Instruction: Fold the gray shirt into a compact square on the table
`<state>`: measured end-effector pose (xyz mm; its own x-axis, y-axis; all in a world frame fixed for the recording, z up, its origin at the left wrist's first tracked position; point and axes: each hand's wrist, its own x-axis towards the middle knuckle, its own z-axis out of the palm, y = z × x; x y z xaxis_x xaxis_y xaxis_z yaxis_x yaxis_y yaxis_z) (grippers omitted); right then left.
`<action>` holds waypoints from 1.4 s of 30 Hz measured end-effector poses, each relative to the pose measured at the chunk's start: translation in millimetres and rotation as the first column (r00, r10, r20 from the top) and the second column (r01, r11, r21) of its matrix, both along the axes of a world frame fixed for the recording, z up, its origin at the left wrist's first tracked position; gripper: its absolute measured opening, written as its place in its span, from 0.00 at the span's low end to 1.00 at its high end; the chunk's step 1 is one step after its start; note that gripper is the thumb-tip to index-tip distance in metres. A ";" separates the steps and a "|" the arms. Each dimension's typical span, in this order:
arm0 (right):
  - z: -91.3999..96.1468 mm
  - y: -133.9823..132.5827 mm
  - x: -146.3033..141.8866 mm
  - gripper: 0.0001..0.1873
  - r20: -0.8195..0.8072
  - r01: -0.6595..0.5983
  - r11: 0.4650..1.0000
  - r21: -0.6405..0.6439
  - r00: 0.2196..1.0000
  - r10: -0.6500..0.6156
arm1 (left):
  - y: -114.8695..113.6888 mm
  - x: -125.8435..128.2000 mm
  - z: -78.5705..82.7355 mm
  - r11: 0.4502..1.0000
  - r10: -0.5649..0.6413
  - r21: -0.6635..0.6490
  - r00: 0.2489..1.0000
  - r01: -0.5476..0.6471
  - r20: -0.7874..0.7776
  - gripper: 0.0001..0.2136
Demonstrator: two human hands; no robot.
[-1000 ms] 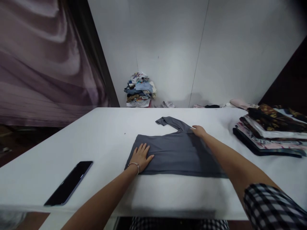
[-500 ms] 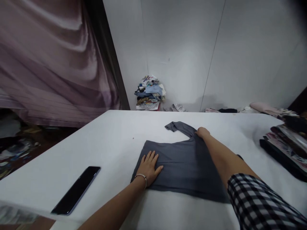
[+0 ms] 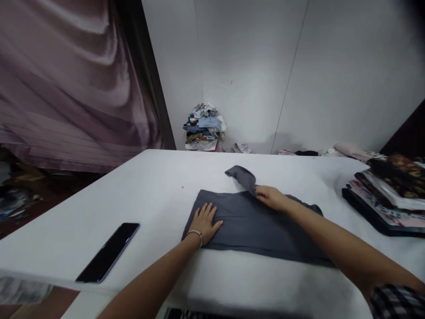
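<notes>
Grey garment [image 3: 249, 226] lies at lower centre of the frame, left hand [image 3: 203, 225] spread on it, right hand [image 3: 271, 197] pinching its sleeve [image 3: 244, 177].

dark gray garment [image 3: 237, 221] | body flat, lightly creased | sleeve [image 3: 245, 178] jutting past far edge | on white table [image 3: 159, 177]

The garment [image 3: 229, 226] lies on the table [image 3: 159, 190], just short of its near edge, the left hand [image 3: 205, 224] on the garment's left end, the right hand [image 3: 271, 198] at its far side, by the sleeve [image 3: 244, 177]. A phone [image 3: 109, 252] sits to its left, one end at the near edge; folded clothes [image 3: 387, 195] are stacked to its right. At the far edge I see a heap [image 3: 204, 128] toward the far left corner, the wall [image 3: 245, 75] behind. A curtain [image 3: 73, 88] hangs beyond the left edge.
</notes>
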<state>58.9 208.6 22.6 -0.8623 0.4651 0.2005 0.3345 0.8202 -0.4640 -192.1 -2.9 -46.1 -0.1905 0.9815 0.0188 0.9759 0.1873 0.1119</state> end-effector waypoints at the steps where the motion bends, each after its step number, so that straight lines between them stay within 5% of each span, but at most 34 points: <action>1: -6.6 -19.5 7.3 0.10 0.014 -0.088 0.996 -0.006 0.996 0.088 | 0.4 -0.6 -1.2 1.000 -0.004 0.006 1.000 0.004 0.001 0.33; 4: -26.7 -63.2 28.6 0.09 0.017 -0.201 0.978 -0.057 0.979 0.202 | 1.7 -2.7 2.0 1.000 -0.001 -0.005 1.000 0.001 0.029 0.33; 9: -42.3 -84.1 45.2 0.11 -0.078 -0.073 0.982 -0.177 0.995 0.060 | 14.9 0.2 36.3 0.998 0.064 -0.026 0.992 -0.061 0.113 0.28; 13: -44.1 -86.8 40.4 0.09 -0.171 0.002 0.970 -0.243 0.984 -0.045 | 48.2 20.8 57.1 0.981 -0.172 0.093 0.985 0.170 0.005 0.25; 18: -42.5 -91.1 36.8 0.09 -0.265 0.018 0.959 -0.281 0.960 -0.096 | 100.9 54.5 50.2 0.862 -0.507 -0.036 0.859 0.505 -0.074 0.33; 25: -38.3 -92.6 48.1 0.11 -0.260 0.022 0.953 -0.301 0.960 -0.104 | 143.6 64.1 49.0 0.786 -0.618 -0.119 0.771 0.606 -0.154 0.17; 32: -41.2 -92.9 53.0 0.08 -0.269 0.083 0.926 -0.368 0.944 -0.192 | 152.0 45.4 74.9 0.820 -0.566 -0.067 0.788 0.568 -0.242 0.10; 39: -31.5 -85.4 66.2 0.04 -0.441 0.281 0.835 -0.472 0.745 -0.500 | 132.2 11.9 98.0 0.899 -0.424 -0.020 0.858 0.437 -0.290 0.08; 42: -30.6 -85.2 71.8 0.05 -0.466 0.321 0.797 -0.511 0.676 -0.571 | 122.5 -2.7 101.2 0.935 -0.304 0.102 0.915 0.340 -0.264 0.09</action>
